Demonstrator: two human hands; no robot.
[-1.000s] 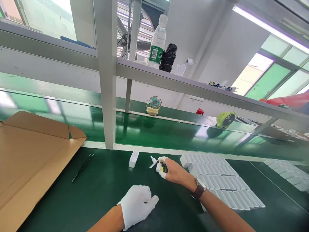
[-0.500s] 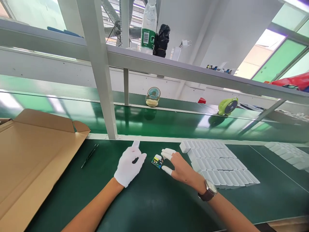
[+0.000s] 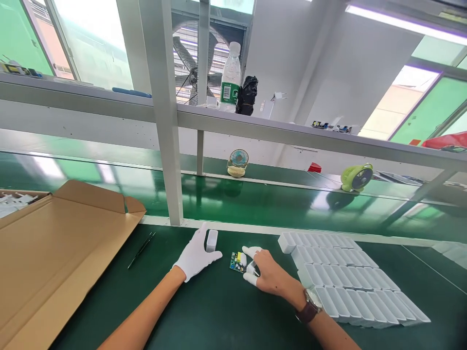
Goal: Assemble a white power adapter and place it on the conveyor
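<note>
My left hand (image 3: 197, 254), in a white glove, is open with thumb and fingers apart. Beside its fingers, on the dark green tabletop, stands a small white plastic case (image 3: 212, 240) with its open side showing; I see no grip on it. My right hand (image 3: 268, 272), with white finger cots and a watch on the wrist, has its thumb and index finger at opposite edges of a small circuit board (image 3: 238, 261). Yellow and white components show on the board. A white part (image 3: 251, 268) lies between those fingers, partly hidden.
Rows of white plastic cases (image 3: 350, 272) lie to the right. On the left are black tweezers (image 3: 141, 250) and an opened cardboard box (image 3: 73, 233). Behind the bench edge runs a shiny green surface (image 3: 255, 199), with a small fan (image 3: 239, 163) and a green fan (image 3: 356, 177) beyond.
My left hand has let go of the white case and opened beside it. My right thumb and index finger have closed in on the circuit board, which has turned. The view has tilted upward.
</note>
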